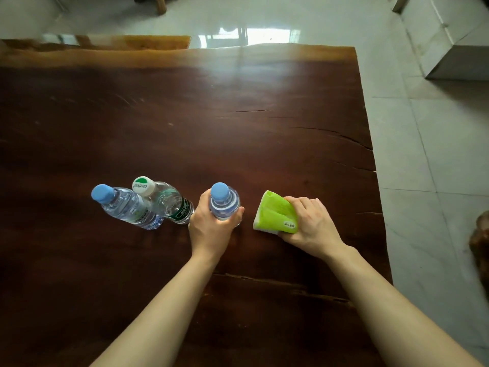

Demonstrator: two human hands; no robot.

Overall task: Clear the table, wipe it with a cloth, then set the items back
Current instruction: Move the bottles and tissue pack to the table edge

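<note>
A dark wooden table (238, 115) fills most of the head view. My left hand (211, 226) is wrapped around an upright water bottle with a blue cap (223, 200). To its left stand two more bottles, touching each other: one with a blue cap (124, 205) and one with a white and green cap and a green label (166, 197). My right hand (312, 226) grips a green tissue pack (275, 213) that rests on the table right of the held bottle.
The table's right edge (370, 154) borders a pale tiled floor (423, 168). A grey cabinet (455, 43) stands at the far right. A brown object (480, 242) sits on the floor at the right border. Furniture legs (161, 4) show beyond the far edge.
</note>
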